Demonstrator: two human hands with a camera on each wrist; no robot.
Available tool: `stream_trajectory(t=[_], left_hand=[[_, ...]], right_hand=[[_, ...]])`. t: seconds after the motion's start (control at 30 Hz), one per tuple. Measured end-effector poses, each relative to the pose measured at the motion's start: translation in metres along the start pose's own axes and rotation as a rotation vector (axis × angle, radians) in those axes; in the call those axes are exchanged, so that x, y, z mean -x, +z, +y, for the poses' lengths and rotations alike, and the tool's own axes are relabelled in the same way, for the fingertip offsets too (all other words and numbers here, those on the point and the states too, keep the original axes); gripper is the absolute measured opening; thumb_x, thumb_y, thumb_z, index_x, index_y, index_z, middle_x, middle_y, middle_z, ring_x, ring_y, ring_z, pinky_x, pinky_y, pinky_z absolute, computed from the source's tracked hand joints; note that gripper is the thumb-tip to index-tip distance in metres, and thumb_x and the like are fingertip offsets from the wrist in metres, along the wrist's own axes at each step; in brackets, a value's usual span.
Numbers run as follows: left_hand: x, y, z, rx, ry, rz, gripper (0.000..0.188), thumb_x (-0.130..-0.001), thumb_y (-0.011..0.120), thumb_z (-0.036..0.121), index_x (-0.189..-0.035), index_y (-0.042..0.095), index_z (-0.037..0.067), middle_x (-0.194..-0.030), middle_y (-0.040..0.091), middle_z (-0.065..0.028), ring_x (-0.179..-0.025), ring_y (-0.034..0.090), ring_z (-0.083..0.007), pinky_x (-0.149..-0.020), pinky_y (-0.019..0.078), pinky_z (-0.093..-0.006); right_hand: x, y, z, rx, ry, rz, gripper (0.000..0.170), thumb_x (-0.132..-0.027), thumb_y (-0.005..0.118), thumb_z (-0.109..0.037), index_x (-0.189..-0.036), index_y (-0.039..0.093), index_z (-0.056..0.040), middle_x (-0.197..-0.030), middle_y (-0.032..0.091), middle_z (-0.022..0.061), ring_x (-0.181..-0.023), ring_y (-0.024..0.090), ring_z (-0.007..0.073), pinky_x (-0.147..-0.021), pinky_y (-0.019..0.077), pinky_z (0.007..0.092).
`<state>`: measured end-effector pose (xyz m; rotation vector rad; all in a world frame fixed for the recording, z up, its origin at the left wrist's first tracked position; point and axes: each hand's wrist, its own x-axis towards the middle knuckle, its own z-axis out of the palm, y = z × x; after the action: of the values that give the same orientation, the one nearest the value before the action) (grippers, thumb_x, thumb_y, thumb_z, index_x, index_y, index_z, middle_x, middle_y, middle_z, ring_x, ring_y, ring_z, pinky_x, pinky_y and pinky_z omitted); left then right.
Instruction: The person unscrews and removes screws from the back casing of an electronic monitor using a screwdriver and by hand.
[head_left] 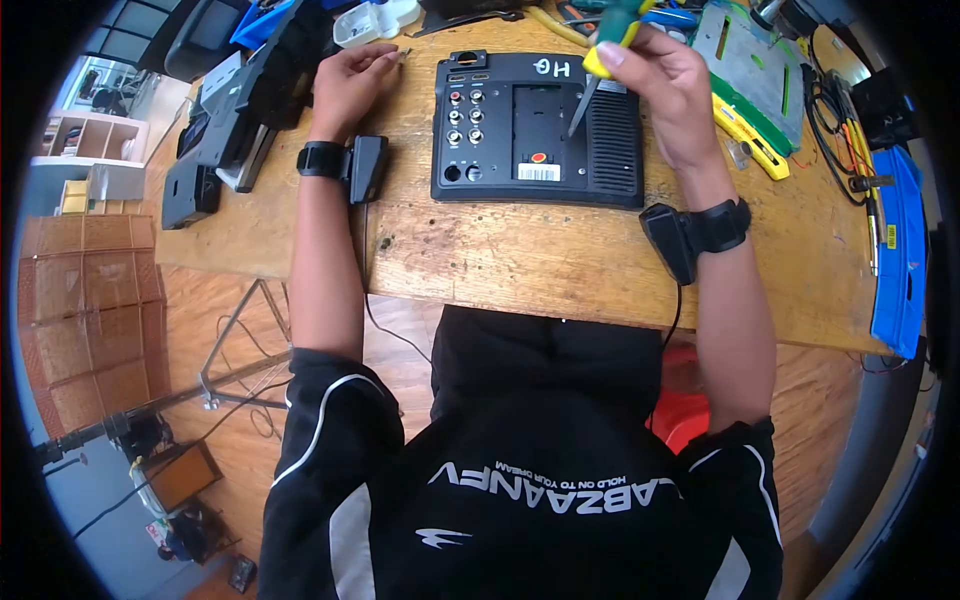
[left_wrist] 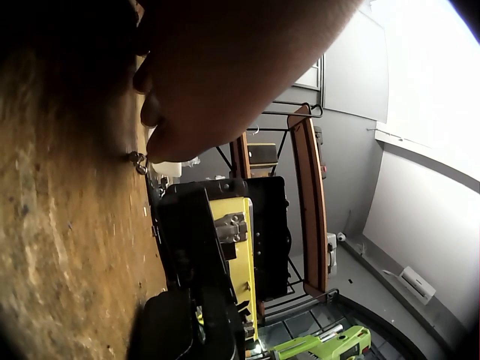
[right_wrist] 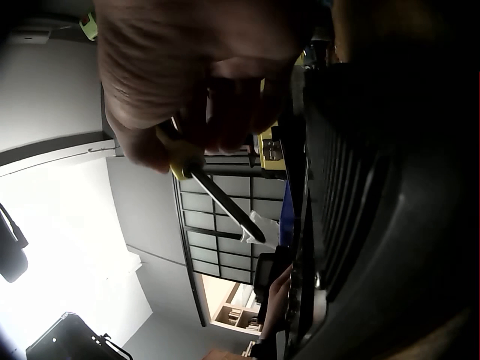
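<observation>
My right hand (head_left: 680, 95) grips a screwdriver (head_left: 612, 45) by its green and yellow handle. Its metal shaft (right_wrist: 225, 202) slants down, and its tip overlaps the recessed part of a black device housing (head_left: 480, 190) in the head view. That housing lies flat on the wooden table, with round connectors, a vented side and a barcode label (head_left: 538, 172). To its left, my left hand (head_left: 350, 88) rests at the tabletop, fingers loosely bent. Small metal pieces like screws (left_wrist: 137, 160) lie right at its fingertips; some fingers are hidden from the left wrist camera.
Dark equipment (head_left: 270, 80) stands along the table's left side. A yellow cutter-like tool (head_left: 750, 138) and a green-edged metal plate (head_left: 745, 60) lie at the right. A blue tray (head_left: 900, 250) sits at the right edge, beside cables. A clear container (head_left: 375, 20) is at the back.
</observation>
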<state>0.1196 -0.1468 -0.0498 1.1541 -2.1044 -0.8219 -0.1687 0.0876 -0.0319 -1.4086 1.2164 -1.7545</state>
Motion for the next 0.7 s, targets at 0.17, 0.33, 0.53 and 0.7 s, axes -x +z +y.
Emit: stream_trajectory(t=[0.17,0.33,0.53,0.7], left_hand=[[-0.005,0.002,-0.007,0.078,0.122,0.092,0.027,-0.092,0.077,0.025,-0.111,0.080,0.006,-0.086,0.077,-0.0021,-0.076,0.066,-0.0049,-0.072,0.0516,-0.0229],[-0.006,0.004,-0.006,0.082,0.204,0.145,0.028,-0.092,0.078,0.028,-0.110,0.079,0.006,-0.081,0.075,-0.0016,-0.074,0.064,-0.0036,-0.071,0.0513,-0.0231],[0.001,0.003,0.015,0.199,0.287,0.170,0.026,-0.092,0.079,0.023,-0.109,0.080,0.004,-0.086,0.075,0.0007,-0.077,0.063,-0.0038,-0.071,0.0498,-0.0212],[0.012,0.003,0.039,0.251,0.214,0.127,0.025,-0.095,0.078,0.018,-0.115,0.077,0.003,-0.105,0.076,-0.0023,-0.097,0.067,-0.0070,-0.088,0.0504,-0.0212]], right_hand=[[0.003,-0.001,-0.013,0.080,0.006,-0.246,0.030,-0.090,0.076,-0.022,-0.110,0.074,0.0001,-0.106,0.073,0.0069,-0.097,0.067,0.0133,-0.091,0.0529,0.0291],[0.004,-0.001,-0.009,0.078,-0.028,-0.300,0.030,-0.089,0.077,-0.021,-0.109,0.073,0.0002,-0.107,0.072,0.0067,-0.099,0.066,0.0140,-0.093,0.0524,0.0304],[0.003,-0.002,-0.011,0.082,-0.040,-0.309,0.030,-0.088,0.076,-0.020,-0.111,0.073,-0.0002,-0.108,0.071,0.0068,-0.101,0.066,0.0151,-0.093,0.0519,0.0311],[0.002,-0.003,-0.009,0.147,-0.096,-0.329,0.030,-0.088,0.076,-0.019,-0.111,0.073,-0.0002,-0.108,0.071,0.0066,-0.102,0.065,0.0158,-0.095,0.0508,0.0319]])
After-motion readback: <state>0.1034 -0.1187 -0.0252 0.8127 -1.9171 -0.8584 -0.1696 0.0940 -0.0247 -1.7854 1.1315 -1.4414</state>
